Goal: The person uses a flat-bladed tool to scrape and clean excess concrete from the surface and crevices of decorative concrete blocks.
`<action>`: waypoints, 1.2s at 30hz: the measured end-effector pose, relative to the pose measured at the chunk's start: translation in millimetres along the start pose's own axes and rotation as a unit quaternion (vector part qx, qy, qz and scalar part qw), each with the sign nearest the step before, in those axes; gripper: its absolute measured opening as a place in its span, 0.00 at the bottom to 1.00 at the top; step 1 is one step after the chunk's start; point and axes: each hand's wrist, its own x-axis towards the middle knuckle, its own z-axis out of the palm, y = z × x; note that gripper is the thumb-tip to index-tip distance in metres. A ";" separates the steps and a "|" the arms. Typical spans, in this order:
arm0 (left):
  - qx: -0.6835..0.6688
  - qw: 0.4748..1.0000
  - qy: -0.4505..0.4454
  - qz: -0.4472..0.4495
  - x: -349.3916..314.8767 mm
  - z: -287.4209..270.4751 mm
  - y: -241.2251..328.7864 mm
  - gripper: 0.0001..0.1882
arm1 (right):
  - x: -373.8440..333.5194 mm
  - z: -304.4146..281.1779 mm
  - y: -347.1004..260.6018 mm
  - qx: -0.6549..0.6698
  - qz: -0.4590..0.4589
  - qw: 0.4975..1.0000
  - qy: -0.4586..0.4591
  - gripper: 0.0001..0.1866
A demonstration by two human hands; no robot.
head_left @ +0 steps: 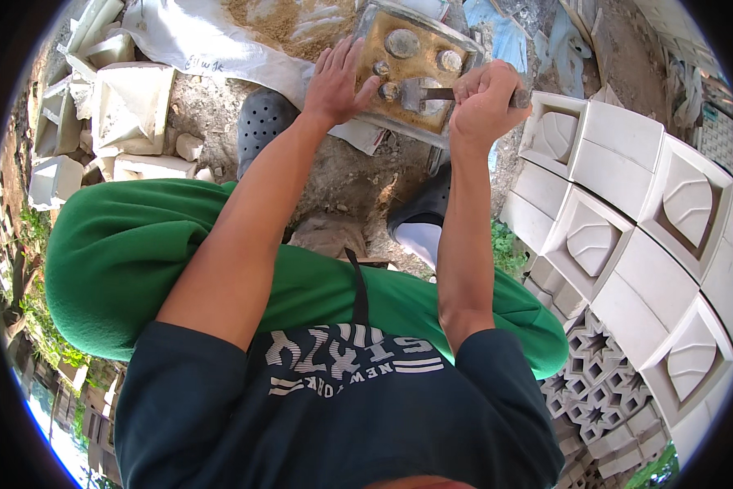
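Note:
A rectangular grey mould [410, 133] sits at the top middle, packed with tan sandy material [387, 49]. Several round grey knobs, one of them a large disc [402, 44], stand out of that surface. My right hand [487, 94] is closed round the handle of a hammer [415, 94]. The hammer's metal head is over the lower middle of the mould, beside the small knobs; whether it touches cannot be told. My left hand [335, 88] lies with fingers spread at the mould's left edge, its thumb reaching over the rim.
A white sack [195, 41] and a heap of sand [289, 24] lie beyond my left hand. Pale cast blocks [132, 108] are piled at the left. Stacked white blocks [619, 155] and star-patterned blocks [596, 367] stand at the right. My clog-shod feet [262, 126] flank the mould's near side.

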 end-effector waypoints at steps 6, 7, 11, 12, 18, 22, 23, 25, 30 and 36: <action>0.003 1.000 0.005 0.012 1.1 0.2 4.5 0.38 | -14.3 -0.2 -4.4 -0.091 -0.048 0.995 -0.011 0.18; 0.008 1.000 0.003 0.011 1.4 1.3 8.1 0.38 | -11.2 -10.4 4.3 -0.094 -0.051 0.994 -0.008 0.18; 0.032 0.999 0.013 0.016 -0.4 -4.2 6.0 0.37 | -13.2 6.7 -15.8 -0.041 -0.009 0.999 0.000 0.18; 0.036 0.999 0.014 0.021 -0.2 -4.1 7.2 0.37 | -14.9 5.0 -13.6 -0.049 -0.038 0.998 0.010 0.18; 0.016 0.999 0.025 0.011 -4.9 -2.7 2.9 0.35 | 14.2 1.4 -2.5 -0.040 -0.026 0.991 -0.123 0.18; -0.010 1.000 0.024 0.007 -0.8 -3.7 9.5 0.33 | 17.0 2.8 9.3 -0.012 -0.001 0.992 -0.122 0.19; -0.007 1.000 0.026 0.000 -2.3 -4.1 7.5 0.33 | 17.2 10.8 13.8 -0.037 0.002 0.990 -0.135 0.19; -0.032 0.999 0.028 -0.023 -5.3 -4.2 4.2 0.32 | 14.9 7.8 8.8 -0.024 0.012 0.988 -0.152 0.19; -0.058 0.987 0.079 -0.128 -6.4 8.2 0.9 0.30 | -8.9 10.7 13.4 0.020 -0.017 0.998 -0.052 0.19; -0.088 0.959 0.109 -0.247 -8.7 14.0 -2.0 0.27 | -6.6 33.6 4.1 -0.012 0.018 0.998 0.061 0.24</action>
